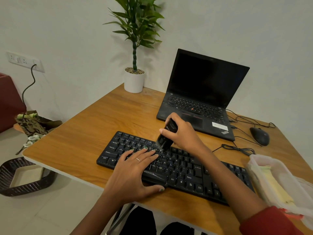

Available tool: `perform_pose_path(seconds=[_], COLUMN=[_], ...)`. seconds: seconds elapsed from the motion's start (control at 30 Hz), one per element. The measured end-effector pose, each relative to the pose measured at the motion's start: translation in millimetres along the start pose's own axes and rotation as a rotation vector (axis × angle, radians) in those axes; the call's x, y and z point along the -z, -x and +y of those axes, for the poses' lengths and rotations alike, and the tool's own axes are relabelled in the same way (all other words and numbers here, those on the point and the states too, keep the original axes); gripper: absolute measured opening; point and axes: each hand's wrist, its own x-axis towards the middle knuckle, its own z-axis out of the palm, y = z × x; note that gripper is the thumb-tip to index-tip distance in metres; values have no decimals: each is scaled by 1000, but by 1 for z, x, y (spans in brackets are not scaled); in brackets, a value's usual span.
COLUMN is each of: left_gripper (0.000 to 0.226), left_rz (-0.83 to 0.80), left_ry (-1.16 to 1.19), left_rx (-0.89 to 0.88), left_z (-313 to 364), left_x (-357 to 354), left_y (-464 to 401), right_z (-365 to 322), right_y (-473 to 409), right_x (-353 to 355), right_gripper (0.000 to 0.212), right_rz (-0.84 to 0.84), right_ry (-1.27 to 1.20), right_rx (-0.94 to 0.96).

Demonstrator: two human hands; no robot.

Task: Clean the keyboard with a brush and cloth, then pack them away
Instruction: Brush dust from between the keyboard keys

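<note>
Open black laptop (201, 99) on wooden table (94, 126), potted plant (134, 72) behind, mouse (259, 136) right, basket (25, 177) on floor.

Right hand (183, 133) round brush (166, 135) on keyboard (183, 168), left hand (133, 172) flat on keys (ring visible)

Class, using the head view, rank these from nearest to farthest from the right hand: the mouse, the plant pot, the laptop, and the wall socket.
From the right hand, which grips the brush:
1. Laptop, just behind the hand.
2. Mouse, on the right.
3. Plant pot, at the desk's far corner.
4. Wall socket, far left on the wall.
</note>
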Motion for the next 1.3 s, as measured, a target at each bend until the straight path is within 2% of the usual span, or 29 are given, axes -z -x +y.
perform_pose_path(seconds=[0.07,0.13,0.23,0.33,0.4,0.5,0.57,0.63,0.67,0.77,0.8,0.9,0.93,1.03,1.07,1.1,1.2,1.23,1.3], left_gripper=[92,92,93,92,92,93,92,91,91,91,91,90,91,91,91,91,91,91,91], left_rz=[-3,-9,-5,3,1,0,10,9,9,21,22,13,14,23,26,25,17,19,21], left_ry=[0,0,8,17,20,19,19,30,33,24,23,26,28,28,23,21,17,14,10], left_rx=[2,3,-3,-6,-6,-14,-21,-16,-13,-13,-15,-15,-16,-12,-12,-15,-17,-18,-15], left_z=[0,1,1,0,1,0,-1,0,0,-1,0,1,0,-1,-1,-1,0,0,-1], left_x=[1,1,1,0,1,1,0,0,0,-1,-1,0,0,-1,-1,-1,0,-1,-2], left_y=[1,1,0,0,1,0,0,0,1,0,0,1,1,1,1,0,0,0,0], right_z=[-3,-8,-12,-12,-12,-14,-14,-15,-18,-24,-24,-19,-20,-24,-26,-27,-24,-24,-28], right_y=[0,0,-7,-7,-2,-2,-1,6,9,8,7,8,9,6,6,7,14,16,14], right_x=[-7,-10,1,3,-1,10,13,7,4,8,10,4,4,14,16,14,-2,-3,1], right_gripper=[24,24,23,22,21,20,19,18,18,21,21,21,21,21,21,21,20,20,21], right_rz=[80,87,-41,22,36,-102,-79,41,46,-101,-92,85,61,-218,-254,-206,97,107,-32], right_ry=[170,238,234,301,262,110,94,181,189,145,172,322,302,32,6,45,274,275,205], right_rx=[64,77,-52,-94,-111,-258,-299,-234,-210,-212,-216,-116,-114,-253,-267,-247,-96,-74,-101])
